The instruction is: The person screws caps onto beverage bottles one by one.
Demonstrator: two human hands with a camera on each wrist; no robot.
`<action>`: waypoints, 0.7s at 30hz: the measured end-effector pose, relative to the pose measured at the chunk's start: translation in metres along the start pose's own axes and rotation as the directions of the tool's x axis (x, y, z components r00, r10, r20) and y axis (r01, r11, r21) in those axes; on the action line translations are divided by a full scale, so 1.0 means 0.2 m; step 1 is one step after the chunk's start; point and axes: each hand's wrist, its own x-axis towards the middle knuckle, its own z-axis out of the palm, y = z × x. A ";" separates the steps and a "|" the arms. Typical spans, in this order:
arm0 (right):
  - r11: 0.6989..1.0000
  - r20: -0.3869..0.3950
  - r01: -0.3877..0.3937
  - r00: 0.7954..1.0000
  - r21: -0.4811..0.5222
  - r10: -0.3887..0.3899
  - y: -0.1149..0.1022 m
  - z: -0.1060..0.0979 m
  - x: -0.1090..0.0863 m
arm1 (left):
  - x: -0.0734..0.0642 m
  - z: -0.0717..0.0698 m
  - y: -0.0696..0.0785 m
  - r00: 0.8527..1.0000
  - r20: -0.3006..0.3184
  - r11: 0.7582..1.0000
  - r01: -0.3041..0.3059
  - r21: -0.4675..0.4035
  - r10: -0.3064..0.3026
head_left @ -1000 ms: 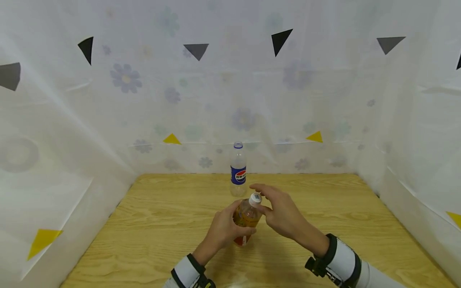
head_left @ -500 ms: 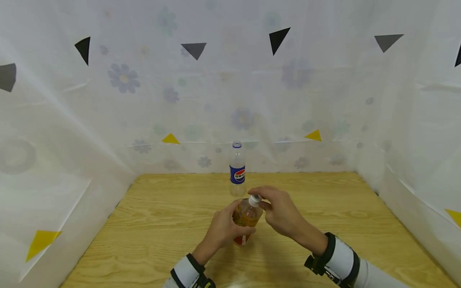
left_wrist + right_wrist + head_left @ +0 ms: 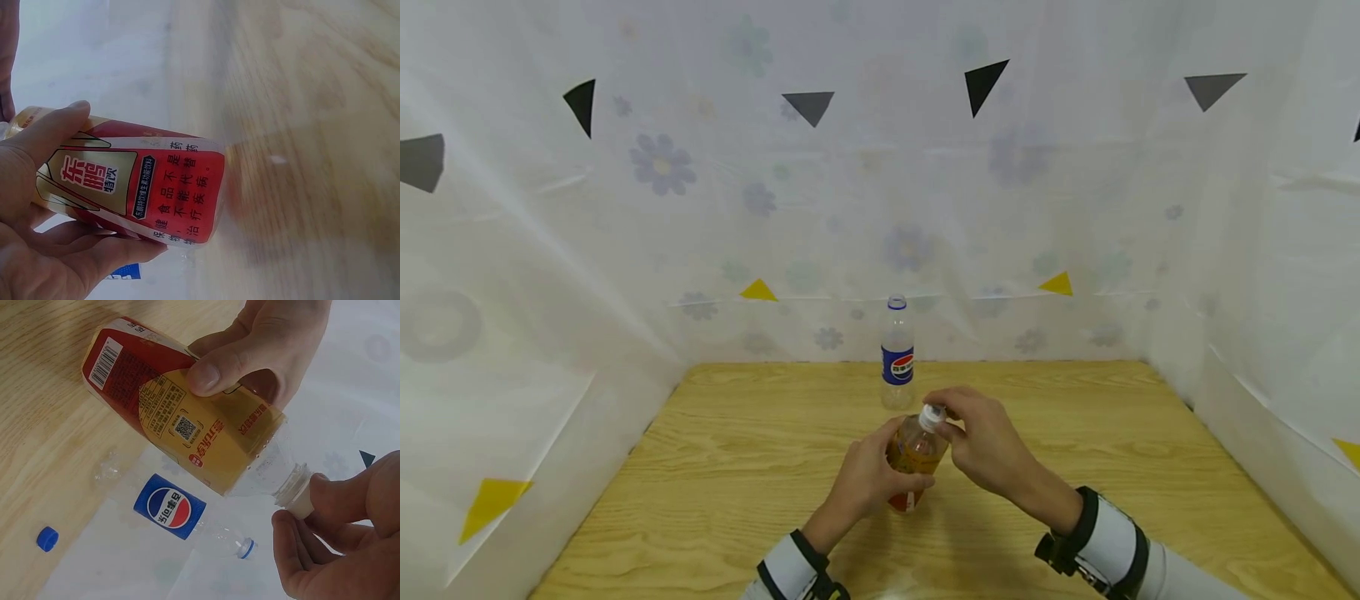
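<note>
My left hand (image 3: 867, 473) is wrapped around a plastic drink bottle (image 3: 181, 181) with a red and gold label, tilted with its top leaning right and away. Thumb and fingers lie on opposite sides of the label. At the bottle's neck, my right hand (image 3: 992, 442) pinches the white cap (image 3: 300, 497) between thumb and fingers. The cap sits on the neck in the right wrist view. Behind them a clear Pepsi bottle (image 3: 897, 362) with a blue label stands upright, its mouth uncapped.
A loose blue cap (image 3: 47, 539) lies on the table near the Pepsi bottle's base in the right wrist view. The wooden table (image 3: 737, 467) meets white flower-patterned sheeting (image 3: 850, 208) at its back and sides.
The right hand's fingers have come down from spread around the white cap to pinching it. The left hand and the tilted bottle have barely moved; the Pepsi bottle stands as before.
</note>
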 end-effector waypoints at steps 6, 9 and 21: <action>1.000 -0.020 -0.025 0.999 0.006 0.025 0.01 0.01 0.00 | 0.00 0.00 0.01 1.000 0.001 1.000 0.003 0.010 -0.003; 1.000 -0.032 -0.030 0.999 0.006 0.031 0.02 0.01 0.00 | 0.00 0.00 0.01 1.000 0.003 1.000 0.008 0.017 -0.008; 0.997 -0.003 -0.072 0.997 -0.026 0.072 0.00 0.01 0.00 | 0.00 0.00 0.02 1.000 0.007 1.000 0.023 0.008 -0.024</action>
